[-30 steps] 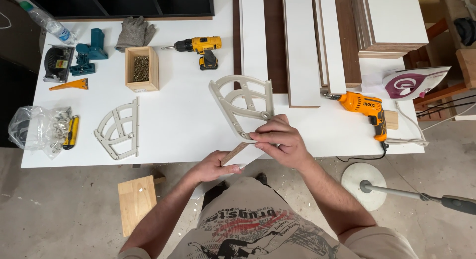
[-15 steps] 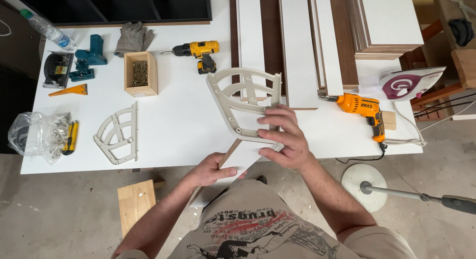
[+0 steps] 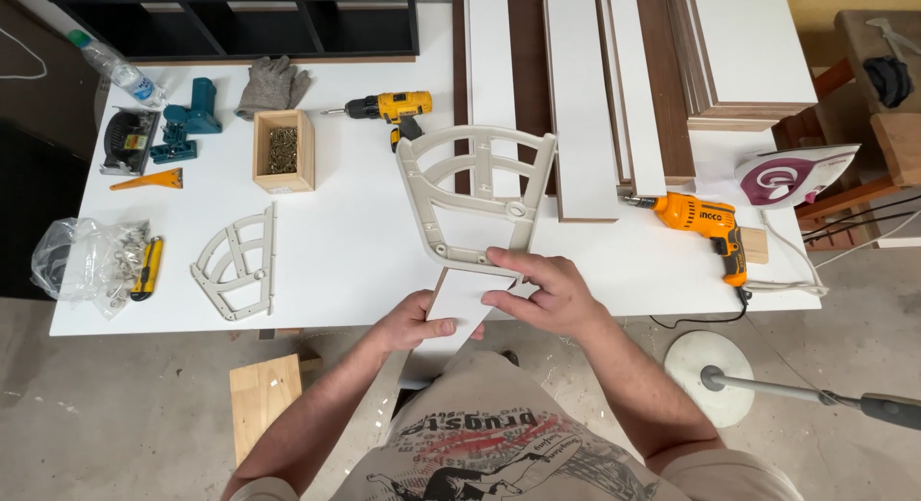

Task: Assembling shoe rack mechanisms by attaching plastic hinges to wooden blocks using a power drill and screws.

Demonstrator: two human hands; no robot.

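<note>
White worktop [image 3: 365, 242] fills the view, set over a bare concrete floor, with long white and brown boards [image 3: 580, 98] stacked along its far right side. Compared with a second ago, the beige plastic bracket [image 3: 477, 199] has been turned and slid further onto the table: its curved ribs now point away from the person and its straight bottom edge sits just at the top of the small white panel [image 3: 460, 304]. That puts bracket and panel edge to edge, where earlier the bracket lay skewed across the hands. The right hand [image 3: 542, 290] rests with fingers spread flat, pressing the bracket's lower edge and the panel together; the left hand [image 3: 413, 323] pinches the panel's near end from below, thumb on top. A matching second bracket [image 3: 235, 261] lies untouched to the left, near a wooden box of screws [image 3: 283, 151], a yellow cordless drill [image 3: 393, 107] and an orange corded drill [image 3: 700, 223].
</note>
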